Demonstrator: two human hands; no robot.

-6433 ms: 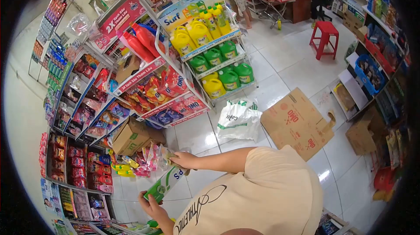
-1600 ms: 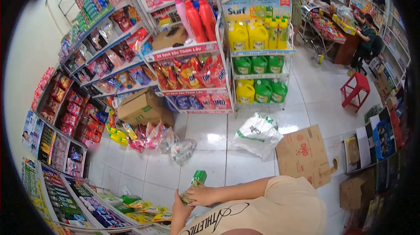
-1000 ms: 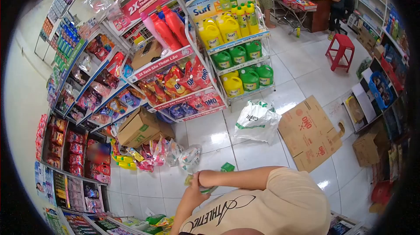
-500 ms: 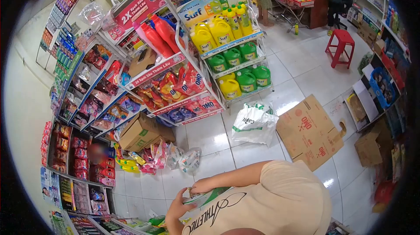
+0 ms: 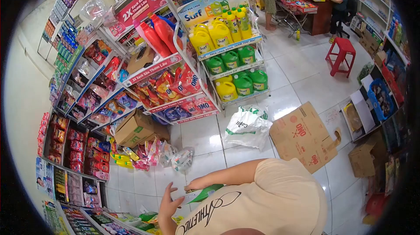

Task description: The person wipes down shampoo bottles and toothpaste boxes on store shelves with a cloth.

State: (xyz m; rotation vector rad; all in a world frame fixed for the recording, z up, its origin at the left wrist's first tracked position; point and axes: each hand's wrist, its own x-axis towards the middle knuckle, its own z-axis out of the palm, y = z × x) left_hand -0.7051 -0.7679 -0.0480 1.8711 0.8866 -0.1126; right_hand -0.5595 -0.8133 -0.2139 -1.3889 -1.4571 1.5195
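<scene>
My right hand (image 5: 197, 184) reaches across in front of my chest, its fingers closed on a green and white package (image 5: 209, 192). My sleeve and chest cover part of that package, so its kind cannot be made out. My left hand (image 5: 169, 203) is raised just to the left of it, fingers spread, holding nothing. Past my hands, clear plastic bags (image 5: 182, 158) and pink packets (image 5: 148, 153) lie on the floor beside a cardboard box (image 5: 135, 130).
Display racks stand ahead with yellow and green Surf jugs (image 5: 218, 38) and red Omo packs (image 5: 183, 80). A white plastic bag (image 5: 248, 126) and flattened Omo carton (image 5: 302, 136) lie on the tiles. A red stool (image 5: 340, 55) and two people are farther back.
My left hand has come off the package and its fingers have spread. My right hand keeps its grip. The view has shifted slightly.
</scene>
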